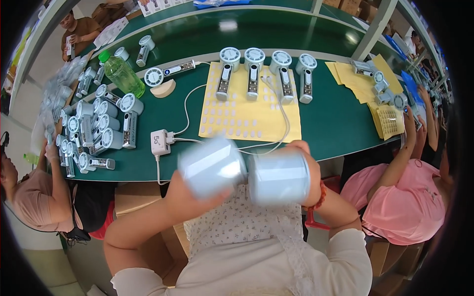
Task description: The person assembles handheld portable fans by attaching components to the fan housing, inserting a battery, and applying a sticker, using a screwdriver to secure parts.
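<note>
In front of my chest I hold two light-blue handheld fans, their drum-shaped heads side by side and smeared by motion. My left hand (183, 198) is closed round the left fan (211, 165), which tilts. Fingers of my right hand (313, 172) wrap the outer side of the right fan (278, 178). The handles of both are hidden. Beyond them lies a yellow sheet (247, 116) of small pale stickers. Along its far side rest several fans (253, 81) in a row. A white charger block (159, 143) with cables is on the green table at the left.
Many more fans (106, 123) crowd the table's left side, near a green bottle (121, 74). A round beige piece (163, 89) lies beside another fan. Yellow sheets (387, 121) and fans are at the right. People sit at both sides; a metal post (375, 29) rises at the back right.
</note>
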The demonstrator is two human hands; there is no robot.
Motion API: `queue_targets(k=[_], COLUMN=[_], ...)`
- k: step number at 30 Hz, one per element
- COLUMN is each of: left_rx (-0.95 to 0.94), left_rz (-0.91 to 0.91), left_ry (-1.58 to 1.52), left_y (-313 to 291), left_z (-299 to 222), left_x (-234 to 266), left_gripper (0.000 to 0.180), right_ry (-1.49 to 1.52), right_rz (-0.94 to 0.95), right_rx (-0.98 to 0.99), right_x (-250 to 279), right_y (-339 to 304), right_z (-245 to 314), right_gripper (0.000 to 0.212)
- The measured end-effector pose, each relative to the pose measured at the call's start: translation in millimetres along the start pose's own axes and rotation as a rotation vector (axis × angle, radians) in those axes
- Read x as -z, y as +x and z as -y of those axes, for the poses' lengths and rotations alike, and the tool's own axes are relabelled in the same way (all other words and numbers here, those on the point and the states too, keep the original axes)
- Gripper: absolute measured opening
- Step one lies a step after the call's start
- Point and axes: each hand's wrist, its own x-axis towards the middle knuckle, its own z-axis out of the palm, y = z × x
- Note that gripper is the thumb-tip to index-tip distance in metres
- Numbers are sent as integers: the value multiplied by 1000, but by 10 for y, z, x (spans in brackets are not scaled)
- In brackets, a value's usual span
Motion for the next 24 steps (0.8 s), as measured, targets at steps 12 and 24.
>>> queue_targets(k=[12,24], left_rx=[498,486], left_rz=[-276,-253], left_ry=[-776,-818], left_y=[130,265], left_z=[170,127], left_x=[-129,-185], left_gripper=[62,59], right_ry=[1185,1717], right_rz=[184,168], right_rx=[-744,-608], right_x=[-262,-354], right_y=[-10,-73], right_z=[-239,-318], right_gripper=[47,64])
